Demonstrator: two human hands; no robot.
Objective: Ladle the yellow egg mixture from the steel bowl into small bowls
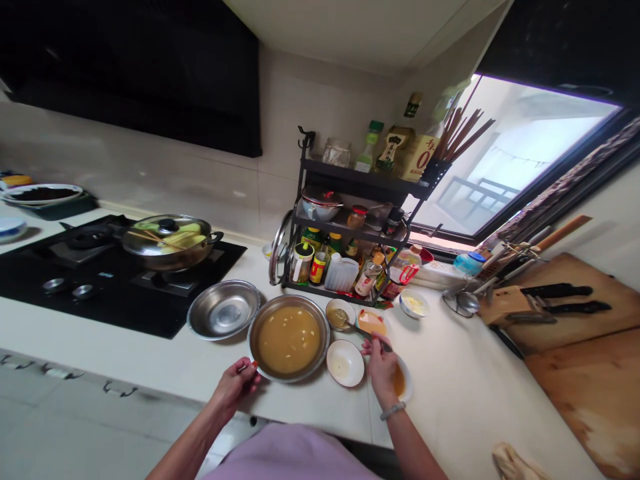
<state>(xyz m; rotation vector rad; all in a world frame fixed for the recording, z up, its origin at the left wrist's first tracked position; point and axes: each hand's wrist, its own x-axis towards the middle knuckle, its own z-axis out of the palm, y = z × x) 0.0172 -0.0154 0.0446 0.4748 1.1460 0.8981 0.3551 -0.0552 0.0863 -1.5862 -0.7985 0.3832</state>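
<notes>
Pan [167, 241] under a glass lid sits on the hob [30, 270] at far left, yellow pieces inside. Next comes an empty steel basin [223, 309], then a wide steel bowl [289, 339] of tan liquid. The left hand [235, 385], forearm reaching up from below, pinches its near-left rim. Right of it a spoon [356, 328] lies slantwise, tip up-left in a small sauce dish [340, 313], handle down-right in the clenched right hand [383, 368], above a dish [403, 381] of orange-brown liquid.
</notes>
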